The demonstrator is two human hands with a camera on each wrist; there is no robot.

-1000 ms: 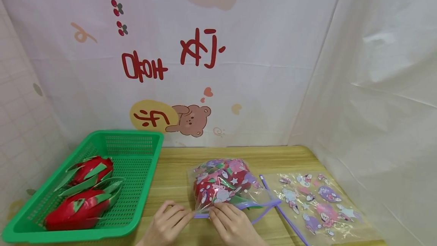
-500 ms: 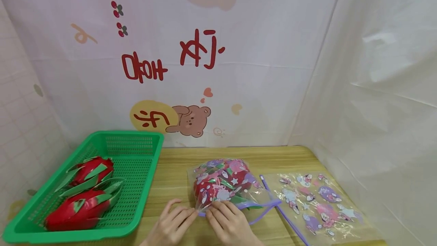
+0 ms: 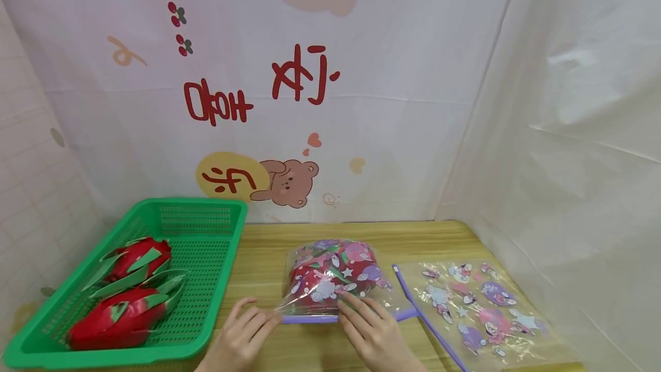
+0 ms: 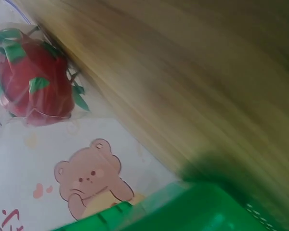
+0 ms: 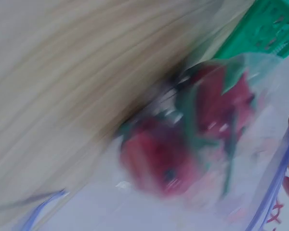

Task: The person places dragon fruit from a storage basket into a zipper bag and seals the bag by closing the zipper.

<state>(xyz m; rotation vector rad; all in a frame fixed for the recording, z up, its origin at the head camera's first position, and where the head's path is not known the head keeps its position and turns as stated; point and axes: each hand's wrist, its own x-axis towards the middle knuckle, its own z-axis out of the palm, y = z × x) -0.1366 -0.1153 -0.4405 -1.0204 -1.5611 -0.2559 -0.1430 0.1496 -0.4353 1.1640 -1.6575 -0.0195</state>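
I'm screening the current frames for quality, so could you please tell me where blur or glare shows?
Head: mostly crisp, glints on the filled bag, sheen on the white sheet at right; left wrist: table smeared, green basket soft, printed bear clearer; right wrist: bagged red fruits blurred.

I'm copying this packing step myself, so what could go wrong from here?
The filled bag bulges with red fruit, whose bulk might keep the purple strip from closing fully. If the right hand slips, a stretch could stay unsealed. The strip's right end seems to meet the flat bag, so moving one might drag the other.
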